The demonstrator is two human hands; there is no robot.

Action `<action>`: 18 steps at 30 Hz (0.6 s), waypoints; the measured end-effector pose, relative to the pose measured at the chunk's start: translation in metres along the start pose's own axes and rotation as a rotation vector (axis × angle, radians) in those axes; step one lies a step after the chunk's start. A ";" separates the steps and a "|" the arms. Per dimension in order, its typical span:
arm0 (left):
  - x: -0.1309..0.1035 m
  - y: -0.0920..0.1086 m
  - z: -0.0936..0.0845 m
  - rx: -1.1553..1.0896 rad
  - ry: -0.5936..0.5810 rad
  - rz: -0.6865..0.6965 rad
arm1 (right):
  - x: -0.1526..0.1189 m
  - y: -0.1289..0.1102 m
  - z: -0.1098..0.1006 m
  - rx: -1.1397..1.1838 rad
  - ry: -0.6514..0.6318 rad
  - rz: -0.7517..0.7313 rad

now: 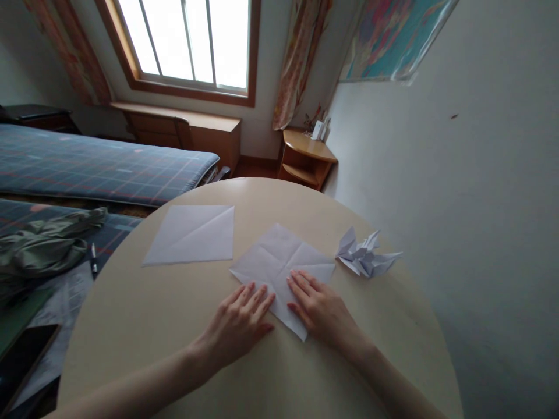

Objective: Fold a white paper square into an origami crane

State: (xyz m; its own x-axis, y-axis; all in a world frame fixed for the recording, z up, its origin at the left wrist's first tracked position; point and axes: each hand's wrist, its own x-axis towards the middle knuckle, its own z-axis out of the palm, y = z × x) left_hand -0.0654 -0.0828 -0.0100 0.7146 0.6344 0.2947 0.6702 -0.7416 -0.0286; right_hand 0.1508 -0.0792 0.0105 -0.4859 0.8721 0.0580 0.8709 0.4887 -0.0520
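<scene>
Now left hand (240, 320) and right hand (322, 309) lie flat, each grip outstretched, clasping nothing, on creased paper (273, 247) near frame centre: looks light, likely easily rumpled, best taken by its corners.

Your bench (131, 326) is a pale, smooth-topped one with a rounded edge. Take the creased sheet (271, 262) as your landmark: it is white, lies flat on the bench with one corner toward you, and shows fold lines crossing near its middle. To its left and slightly farther from you, a second sheet (196, 235) lies flat, also white, with a diagonal crease. Just beside the creased sheet's right corner sits the folded paper (364, 256), a white cluster with pointed flaps standing up; you cannot tell how many pieces form it. Bare bench top shows beyond the creased sheet.
</scene>
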 end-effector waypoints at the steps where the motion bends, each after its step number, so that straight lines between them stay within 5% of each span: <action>1: 0.001 -0.004 0.000 0.000 -0.014 -0.025 | 0.000 0.002 -0.001 0.032 -0.010 -0.056; 5: 0.005 -0.020 -0.001 0.000 -0.030 -0.065 | 0.001 0.014 -0.003 0.153 -0.112 -0.194; 11: 0.008 -0.032 -0.002 -0.039 -0.012 -0.007 | 0.002 0.022 0.001 0.285 -0.158 -0.216; 18: -0.001 -0.017 -0.014 -0.177 0.017 0.143 | 0.002 0.012 -0.008 0.171 -0.115 -0.241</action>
State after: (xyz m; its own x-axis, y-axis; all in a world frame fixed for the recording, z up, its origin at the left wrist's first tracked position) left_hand -0.0799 -0.0740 0.0034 0.7953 0.5173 0.3161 0.5155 -0.8515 0.0963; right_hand 0.1609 -0.0714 0.0179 -0.6905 0.7229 -0.0234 0.7093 0.6704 -0.2179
